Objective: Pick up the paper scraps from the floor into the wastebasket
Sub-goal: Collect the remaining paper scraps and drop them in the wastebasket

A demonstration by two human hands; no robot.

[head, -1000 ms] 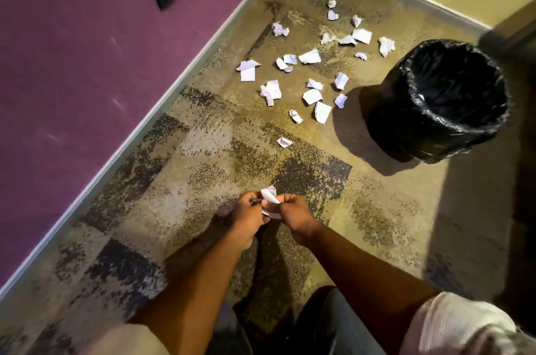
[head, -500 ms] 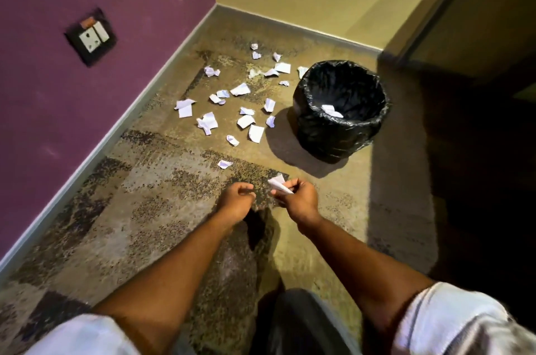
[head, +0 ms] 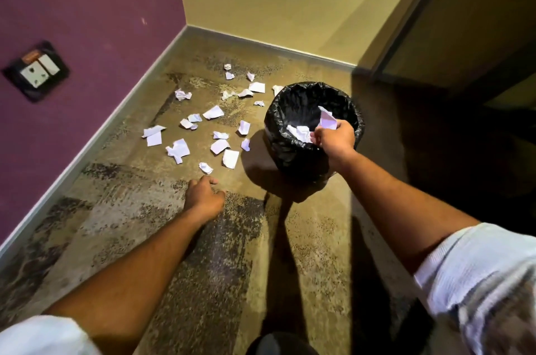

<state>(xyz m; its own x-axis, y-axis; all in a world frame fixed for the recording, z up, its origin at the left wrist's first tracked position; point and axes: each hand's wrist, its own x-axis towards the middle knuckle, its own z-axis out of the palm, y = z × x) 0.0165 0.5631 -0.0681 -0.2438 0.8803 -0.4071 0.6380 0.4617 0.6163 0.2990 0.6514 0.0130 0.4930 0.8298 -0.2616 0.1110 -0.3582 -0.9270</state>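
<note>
Mottled brown carpet (head: 121, 218) fills a corner where a purple wall (head: 87, 6) meets a yellow wall (head: 275, 1); a socket plate (head: 36, 72) sits on the purple one at about 9 o'clock. A black-lined wastebasket (head: 278, 122) stands at 1 o'clock, with at least one white scrap in the basket (head: 298, 132) already lying inside. The person's right hand (head: 335, 138) hovers over the near rim, fingers pinching a folded paper scrap (head: 327, 121) above the opening. The left hand (head: 204, 195) hangs low over the carpet near centre, fingers loosely curled and holding nothing, just short of the nearest crumpled scrap (head: 206, 168). Some two dozen paper scraps (head: 178, 149) lie scattered from 10 to 12 o'clock, between the purple wall and the basket.

The risks look modest but real. The pinched piece is light and flat: let go near the rim rather than over the middle, it could drift out or catch on the loose liner. A wrist brushing the rim might tip or shift the light basket. Pieces at 12 o'clock, just beside the basket's far side (head: 277, 89), are partly hidden and could be missed. Flat scraps lying flush on the pile may resist a quick pinch.
</note>
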